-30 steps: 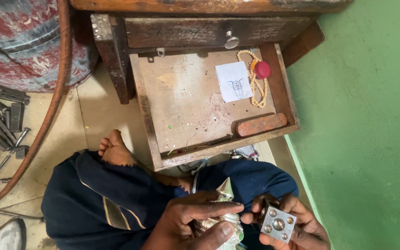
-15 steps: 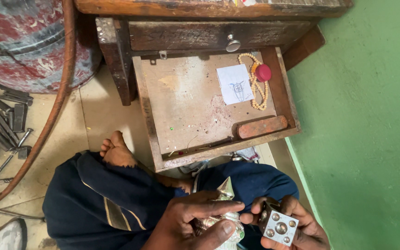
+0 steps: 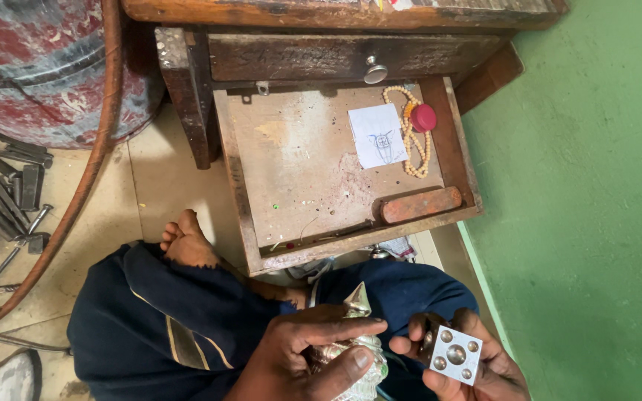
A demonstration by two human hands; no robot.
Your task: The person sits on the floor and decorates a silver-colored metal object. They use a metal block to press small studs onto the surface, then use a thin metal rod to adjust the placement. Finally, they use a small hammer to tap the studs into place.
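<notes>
The person is sitting cross-legged on the floor, and both hands are working low over the lap. The left hand is closing its fingers and thumb around a silvery embossed metal piece with a pointed tip sticking up between the fingers. Just beside it, the right hand is gripping a small square metal block with round hollows in its face, tilted toward the camera; the two things are lying near each other, though I cannot tell if they are touching. In front of the knees an open wooden drawer is sticking out of a worn wooden surface. Inside it are lying a slip of paper, a string of pale beads, a red cap and a reddish block. Metal tools are lying scattered on the floor at the left.
</notes>
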